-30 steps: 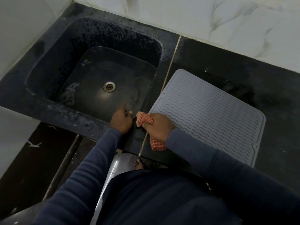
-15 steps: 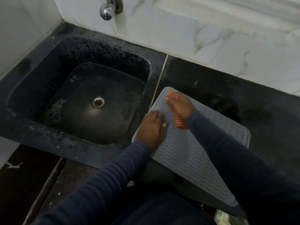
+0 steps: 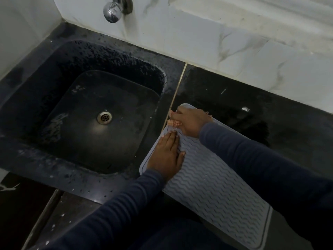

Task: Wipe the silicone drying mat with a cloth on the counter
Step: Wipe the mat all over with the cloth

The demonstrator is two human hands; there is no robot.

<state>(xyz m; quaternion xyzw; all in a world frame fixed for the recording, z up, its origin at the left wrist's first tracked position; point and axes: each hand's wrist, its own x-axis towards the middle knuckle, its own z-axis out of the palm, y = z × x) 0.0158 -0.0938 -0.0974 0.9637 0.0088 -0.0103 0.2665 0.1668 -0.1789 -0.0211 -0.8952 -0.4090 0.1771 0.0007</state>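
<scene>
Grey silicone drying mat point(image 3: 216, 186), right of centre on a black counter point(image 3: 252, 114): left hand point(image 3: 167, 156) flat on it, fingers straight; right hand point(image 3: 191, 121) grips a checked cloth point(image 3: 173, 123) at its upper corner. A sleeve point(image 3: 252, 156) hides its right edge; sink point(image 3: 108, 56) at left.

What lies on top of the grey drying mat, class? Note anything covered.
The left hand lies flat near the edge of the mat beside the sink. The right hand grips a red checked cloth at the far corner; the hand hides most of the cloth.
</scene>
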